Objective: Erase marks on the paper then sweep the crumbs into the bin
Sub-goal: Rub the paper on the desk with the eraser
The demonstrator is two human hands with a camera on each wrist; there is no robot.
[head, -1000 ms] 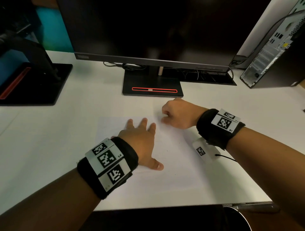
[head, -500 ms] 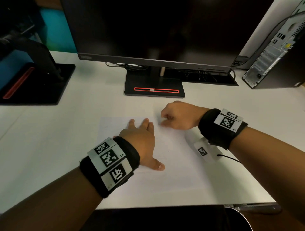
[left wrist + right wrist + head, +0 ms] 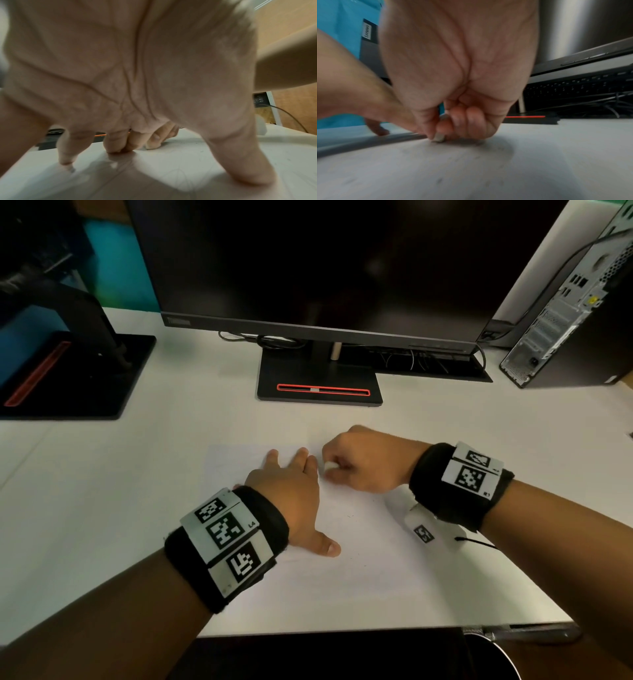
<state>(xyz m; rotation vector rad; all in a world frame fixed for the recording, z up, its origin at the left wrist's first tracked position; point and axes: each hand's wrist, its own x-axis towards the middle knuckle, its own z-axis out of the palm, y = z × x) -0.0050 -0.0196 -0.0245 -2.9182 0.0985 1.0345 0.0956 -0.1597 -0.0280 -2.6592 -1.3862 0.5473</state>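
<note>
A white sheet of paper [image 3: 359, 542] lies flat on the white desk, in front of the monitor stand. My left hand [image 3: 291, 487] presses flat on the sheet with straight, spread fingers, thumb out to the right. My right hand [image 3: 359, 463] is just right of it, near the sheet's far edge. It pinches a small white eraser [image 3: 330, 465] whose tip touches the paper [image 3: 471, 169]. The eraser [image 3: 438, 138] pokes out below thumb and curled fingers in the right wrist view. Tiny dark crumbs [image 3: 349, 516] dot the sheet. Faint pencil loops [image 3: 180, 174] show in the left wrist view.
A monitor on a black base [image 3: 318, 385] stands behind the paper. A second black stand [image 3: 68, 371] is at far left, a computer tower [image 3: 565, 320] at far right. A dark round bin rim [image 3: 493, 655] shows below the desk's front edge at right.
My right hand has slid left and slightly nearer with the eraser, ending beside my left fingertips. The left hand stays planted on the paper.
</note>
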